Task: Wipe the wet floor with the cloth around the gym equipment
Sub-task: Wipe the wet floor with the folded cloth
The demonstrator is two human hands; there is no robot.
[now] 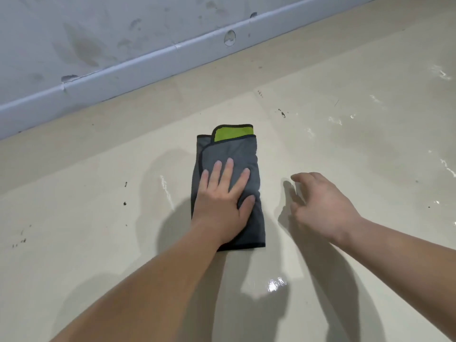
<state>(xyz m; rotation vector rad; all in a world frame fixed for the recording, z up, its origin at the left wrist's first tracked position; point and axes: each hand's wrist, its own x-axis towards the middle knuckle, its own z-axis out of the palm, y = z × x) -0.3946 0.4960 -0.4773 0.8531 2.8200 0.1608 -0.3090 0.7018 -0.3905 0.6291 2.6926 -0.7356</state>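
A folded grey cloth [237,154] with a green inner layer showing at its far end lies flat on the beige floor [98,218]. My left hand [222,201] presses down on the cloth's near half, palm flat and fingers spread. My right hand [323,206] hovers just above the floor to the right of the cloth, fingers loosely curled and holding nothing. Wet glossy patches [276,285] shine on the floor near my arms and off to the right. No gym equipment is in view.
A grey wall with stains and a pale skirting board [172,53] runs diagonally across the back. Small dark specks [282,113] dot the floor. Wet streaks [444,169] glisten at the right edge.
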